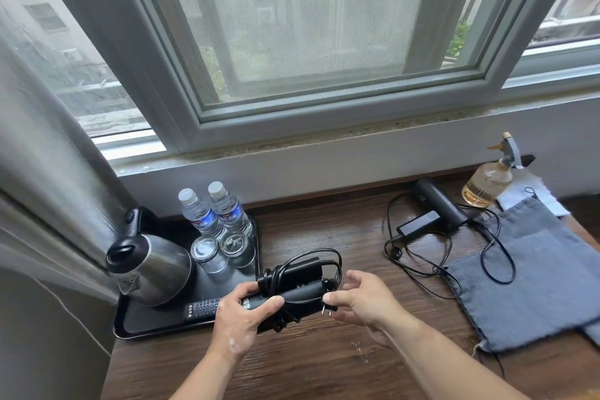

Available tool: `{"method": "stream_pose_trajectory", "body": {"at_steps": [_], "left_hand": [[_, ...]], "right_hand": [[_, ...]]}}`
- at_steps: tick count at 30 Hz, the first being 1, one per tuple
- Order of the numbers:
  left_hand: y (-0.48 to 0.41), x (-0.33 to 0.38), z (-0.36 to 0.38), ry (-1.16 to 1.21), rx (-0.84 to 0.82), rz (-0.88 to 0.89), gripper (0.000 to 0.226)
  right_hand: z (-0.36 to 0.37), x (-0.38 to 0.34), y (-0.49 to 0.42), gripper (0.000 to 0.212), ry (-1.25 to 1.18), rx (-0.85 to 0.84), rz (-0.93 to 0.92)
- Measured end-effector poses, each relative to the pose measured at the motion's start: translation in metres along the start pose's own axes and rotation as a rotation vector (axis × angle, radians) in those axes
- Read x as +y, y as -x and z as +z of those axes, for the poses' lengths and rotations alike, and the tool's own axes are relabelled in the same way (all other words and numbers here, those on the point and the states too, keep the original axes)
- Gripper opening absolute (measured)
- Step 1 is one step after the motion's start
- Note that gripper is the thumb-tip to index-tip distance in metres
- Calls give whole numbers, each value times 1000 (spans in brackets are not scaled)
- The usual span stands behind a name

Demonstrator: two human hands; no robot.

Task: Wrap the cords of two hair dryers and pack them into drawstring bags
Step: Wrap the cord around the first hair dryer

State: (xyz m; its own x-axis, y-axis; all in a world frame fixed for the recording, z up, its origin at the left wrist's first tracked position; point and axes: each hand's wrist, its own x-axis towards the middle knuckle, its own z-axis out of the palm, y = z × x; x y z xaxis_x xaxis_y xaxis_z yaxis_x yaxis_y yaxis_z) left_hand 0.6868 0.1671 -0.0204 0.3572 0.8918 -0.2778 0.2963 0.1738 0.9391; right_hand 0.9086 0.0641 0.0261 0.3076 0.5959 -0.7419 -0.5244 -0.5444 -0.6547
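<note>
Nearest me, the left hand (pixel 246 312) has its fingers (pixel 269 302) clenched round the barrel of the first hair dryer (pixel 302 297), held just above the worktop (pixel 308 367). Its cord (pixel 276 279) is wound in several turns under those fingers, but one slack loop stands up beyond them. The plug (pixel 326 308) hangs at the thumb tip of the right hand (pixel 367 302). That hand's other fingers (pixel 352 276) are spread and loosely curled, and I cannot tell whether the plug is really pinched.

That is where I would expect trouble. With the tail end unsecured, the coils could spring off the barrel if the left fingers slacken. The slack loop could also catch on the bag mouth.

Just left of the left fingers lies a remote (pixel 203 307) on a black tray (pixel 156 325). Beyond it stand glasses (pixel 207 253) and a kettle (pixel 156 269); a swinging plug could knock the glasses.

Well right of the right fingers lie the grey drawstring bags (pixel 532 273). The second hair dryer (pixel 438 203) sits farther back, its loose cord (pixel 418 260) sprawled partly over the bags. Lifting a bag could drag that cord and tug the dryer toward the spray bottle (pixel 487 182) behind.
</note>
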Motion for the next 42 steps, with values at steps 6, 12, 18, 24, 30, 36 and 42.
{"method": "stream_pose_trajectory", "body": {"at_steps": [6,12,18,24,30,36,42], "left_hand": [[0,-4,0,60,27,-65,71],[-1,-6,0,88,29,-73,67],[-3,-3,1,89,34,-43,65],[-4,0,2,80,45,-2,66],[-3,2,5,114,72,-24,71],[-1,0,11,170,110,-68,78],[5,-6,18,169,98,-78,81]], "right_hand": [[-3,1,0,98,10,4,36],[-1,1,7,104,34,-18,23],[-2,8,10,86,114,-52,-20],[-3,18,16,36,195,-154,-136],[-1,32,23,43,467,-85,-254],[-3,44,33,73,695,-50,-372],[-11,52,25,71,666,7,-378]]}}
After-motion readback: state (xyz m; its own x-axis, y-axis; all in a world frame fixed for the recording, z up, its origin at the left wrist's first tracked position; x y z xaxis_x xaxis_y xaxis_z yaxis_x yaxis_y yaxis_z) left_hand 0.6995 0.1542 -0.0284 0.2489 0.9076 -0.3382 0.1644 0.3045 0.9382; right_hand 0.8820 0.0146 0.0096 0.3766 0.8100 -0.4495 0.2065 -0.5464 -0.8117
